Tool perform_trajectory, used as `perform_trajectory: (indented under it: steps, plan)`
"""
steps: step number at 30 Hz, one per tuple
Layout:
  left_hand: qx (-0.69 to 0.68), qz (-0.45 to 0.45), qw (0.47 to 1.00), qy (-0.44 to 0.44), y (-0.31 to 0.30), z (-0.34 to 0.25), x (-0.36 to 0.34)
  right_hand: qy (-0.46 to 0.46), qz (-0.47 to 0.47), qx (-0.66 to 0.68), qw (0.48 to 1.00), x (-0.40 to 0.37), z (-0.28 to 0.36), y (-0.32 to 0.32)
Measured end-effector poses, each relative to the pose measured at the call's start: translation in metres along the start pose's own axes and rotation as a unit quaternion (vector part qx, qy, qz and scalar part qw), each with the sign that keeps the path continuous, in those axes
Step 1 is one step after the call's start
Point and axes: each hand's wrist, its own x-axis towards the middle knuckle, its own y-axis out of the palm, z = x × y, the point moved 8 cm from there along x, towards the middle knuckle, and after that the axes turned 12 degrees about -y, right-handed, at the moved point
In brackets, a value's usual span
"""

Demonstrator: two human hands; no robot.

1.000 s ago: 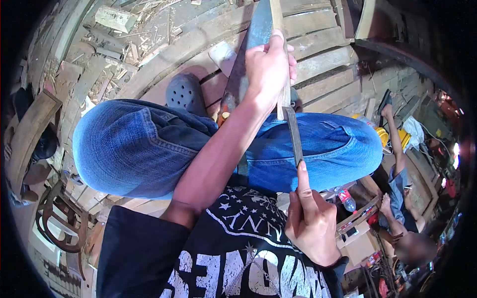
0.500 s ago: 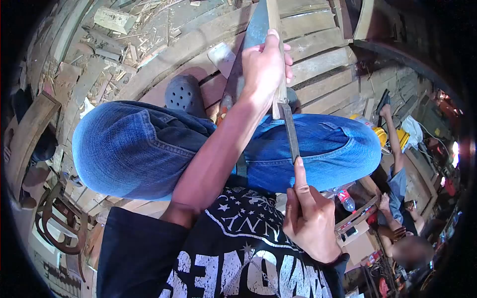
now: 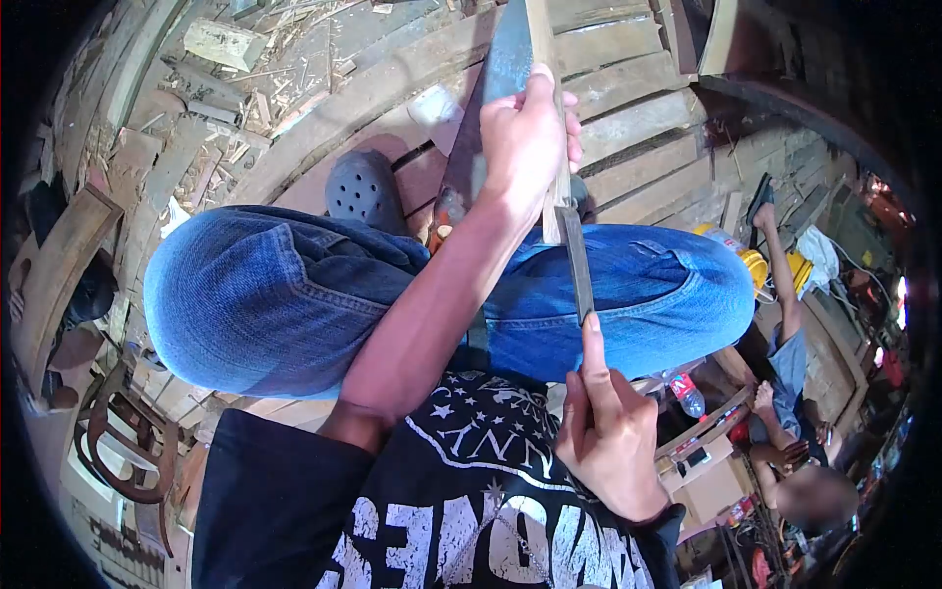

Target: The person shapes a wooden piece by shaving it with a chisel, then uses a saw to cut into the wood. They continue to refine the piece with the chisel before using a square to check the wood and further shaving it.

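My left hand (image 3: 528, 137) is closed round a long, narrow wooden strip (image 3: 553, 221), which points away from me above my lap. My right hand (image 3: 613, 432) grips a flat, dark metal tool (image 3: 581, 270), its index finger stretched along the tool and its handle end hidden in the palm. The tool's far end touches or overlaps the near end of the strip. Beyond my left hand, a wide blue-grey blade (image 3: 507, 64) lies beside and partly under the strip.
Wood offcuts (image 3: 224, 44) and shavings litter the slatted floor at upper left. A grey clog (image 3: 363, 191) is beyond my knee. Curved wooden parts (image 3: 123, 432) lie at left. At right are a plastic bottle (image 3: 689, 396), yellow items and a seated person (image 3: 785, 393); another person is partly visible at far left.
My left hand and the wooden strip have shifted slightly toward my body. My right hand and the metal tool have hardly moved.
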Motion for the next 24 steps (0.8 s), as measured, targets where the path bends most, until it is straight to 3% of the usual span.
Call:
perform_trajectory:
  steps: [10, 18, 24]
  plan:
    - [0.009, -0.011, 1.0, 0.003, -0.005, -0.004, 0.0, -0.001, 0.03, -0.003, 1.0, 0.008, 0.001, 0.001]
    - [-0.012, 0.002, 1.0, 0.002, 0.001, 0.002, -0.004, -0.002, -0.019, 0.004, 1.0, 0.006, 0.0, -0.002]
    - [-0.003, -0.003, 1.0, -0.001, -0.002, -0.002, -0.003, 0.007, -0.001, 0.016, 1.0, 0.002, -0.001, 0.002]
